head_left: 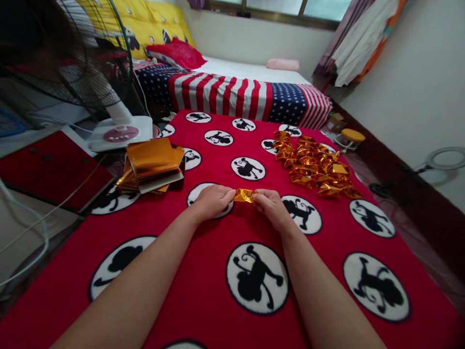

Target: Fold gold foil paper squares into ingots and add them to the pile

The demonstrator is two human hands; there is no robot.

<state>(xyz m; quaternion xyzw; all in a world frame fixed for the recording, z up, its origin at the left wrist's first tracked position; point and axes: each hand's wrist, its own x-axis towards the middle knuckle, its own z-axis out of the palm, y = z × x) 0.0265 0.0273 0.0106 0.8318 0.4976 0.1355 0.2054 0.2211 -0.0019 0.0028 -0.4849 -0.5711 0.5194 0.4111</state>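
Note:
A small folded piece of gold foil paper (pixel 243 195) is stretched between my two hands over the red patterned cloth (pixel 214 169). Its left end is pinched between the thumb and fingers of my left hand (pixel 214 200). My right hand (pixel 271 206) pinches the right end in the same way. To the left lies a loose stack of flat gold foil sheets (pixel 154 160). On the right, several folded gold foil pieces (pixel 312 165) are gathered in a shiny pile.
A fan (pixel 121 128) with a white base stands at the left, beside a dark red board (pixel 54 165). Behind the cloth is a bed with a striped and starred cover (pixel 225 94). A yellow-topped stool (pixel 353 135) and a ring-shaped stand (pixel 445 158) are at the right.

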